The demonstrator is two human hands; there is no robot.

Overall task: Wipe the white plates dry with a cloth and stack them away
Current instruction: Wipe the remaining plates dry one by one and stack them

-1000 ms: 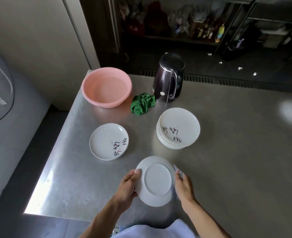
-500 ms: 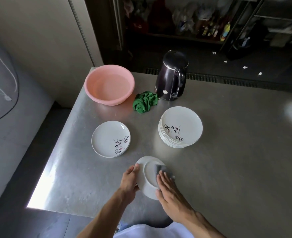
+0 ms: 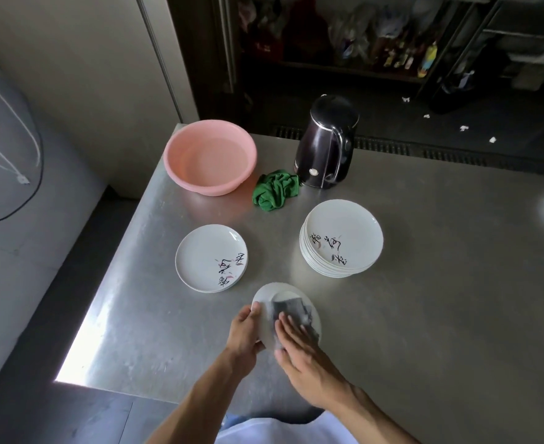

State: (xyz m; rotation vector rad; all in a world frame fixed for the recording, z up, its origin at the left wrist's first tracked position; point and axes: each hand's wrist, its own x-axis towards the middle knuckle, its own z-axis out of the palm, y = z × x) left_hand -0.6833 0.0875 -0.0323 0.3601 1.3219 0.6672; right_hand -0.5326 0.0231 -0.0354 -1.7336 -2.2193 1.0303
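Head view, and the steel bench (image 3: 424, 315) fills the shot. One pink basin (image 3: 209, 157) sits at the far left corner, with one dark kettle (image 3: 326, 142) by the far edge. One tall stack of white plates (image 3: 344, 238) stands mid-bench, rims too tight to count. A low pile (image 3: 211, 257) lies toward the left edge, one plate or two, hard to say. A single plate (image 3: 264, 294) is up off the bench near the front edge, tilted. The left hand (image 3: 243, 331) grips its left rim. The right hand (image 3: 302, 350), fingers flat, presses a grey cloth (image 3: 288, 310) on its face. A second cloth, green (image 3: 275, 189), lies crumpled beside the kettle. The low pile lies ahead-left, nearer the left hand; the tall stack ahead-right.
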